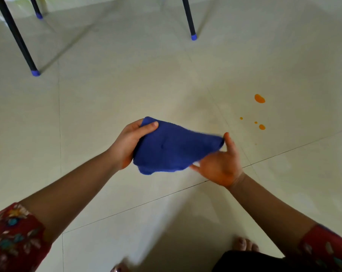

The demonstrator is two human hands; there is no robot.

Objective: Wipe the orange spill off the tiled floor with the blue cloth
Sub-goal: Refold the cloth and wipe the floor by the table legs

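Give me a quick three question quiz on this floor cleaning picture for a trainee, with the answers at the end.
1. Multiple choice: which thumb is curled over the blue cloth? A left, B right, C neither.
2. Fill in: in the head view, the orange spill on the tiled floor lies to the ___ of the cloth.
3. True or false: the cloth is already touching the spill.

Key
1. A. The left hand grips it. The right hand has a straight thumb.
2. Right.
3. False. The cloth is in the hands, apart from the spill.
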